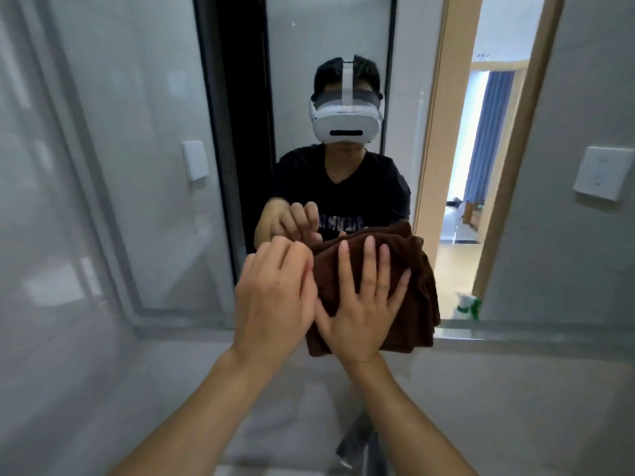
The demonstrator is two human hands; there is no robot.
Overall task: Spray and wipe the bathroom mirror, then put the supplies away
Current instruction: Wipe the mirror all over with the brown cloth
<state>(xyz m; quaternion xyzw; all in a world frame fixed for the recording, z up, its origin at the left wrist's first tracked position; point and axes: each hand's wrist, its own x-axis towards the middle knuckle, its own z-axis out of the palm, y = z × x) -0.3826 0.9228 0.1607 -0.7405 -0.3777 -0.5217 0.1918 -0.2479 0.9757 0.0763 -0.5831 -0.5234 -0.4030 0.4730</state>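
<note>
The bathroom mirror (144,159) fills the wall ahead and reflects a person in a dark shirt with a white headset. A folded dark brown cloth (417,297) lies flat against the lower part of the glass. My right hand (360,310) presses on it with fingers spread. My left hand (275,297) sits just left of the cloth, fingers curled at the cloth's upper left edge; whether it pinches the cloth is unclear. A white spray bottle with green parts (468,305) shows at the mirror's lower right edge.
A ledge (515,333) runs along the mirror's bottom edge. A white wall switch (599,173) is on the right wall. A chrome tap (357,441) stands below my arms. The mirror reflects an open doorway (481,149) and a dark-framed glass door.
</note>
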